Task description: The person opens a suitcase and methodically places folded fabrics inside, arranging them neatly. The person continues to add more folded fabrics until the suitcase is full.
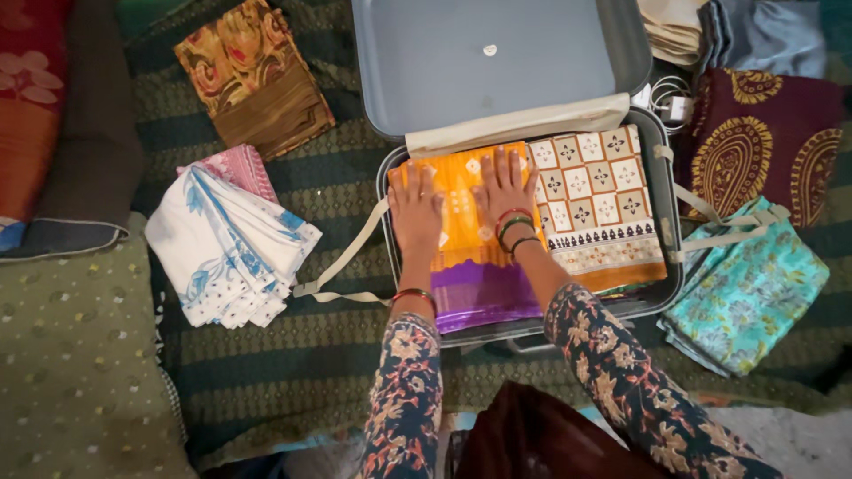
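A: Orange cloth (466,222), folded, lies in the left half of the suitcase (672,222), its purple end toward 6 o'clock. What are the hands doing?

B: Left hand (415,213) and right hand (506,191) both lie flat on it, palms down, fingers spread toward 12. Neither grips anything. I'd judge this to be the pressing-flat step: the cloth is already in place and is being smoothed.

A: And around it?

B: Touching it at 3 o'clock is a checked cloth (590,208), also in the case. The lid (497,62) stands open at 12. One strap (342,266) trails out over the rim at 8 o'clock, and another (710,235) at 3. Outside the case, a teal cloth (745,293) lies at 4 and a white-blue cloth (231,244) at 9.

A: What would a next move call for?

B: In my view, lifting the palms straight up so the fold isn't dragged. Both straps hang outside the case, so either one would need a reach across the rim.
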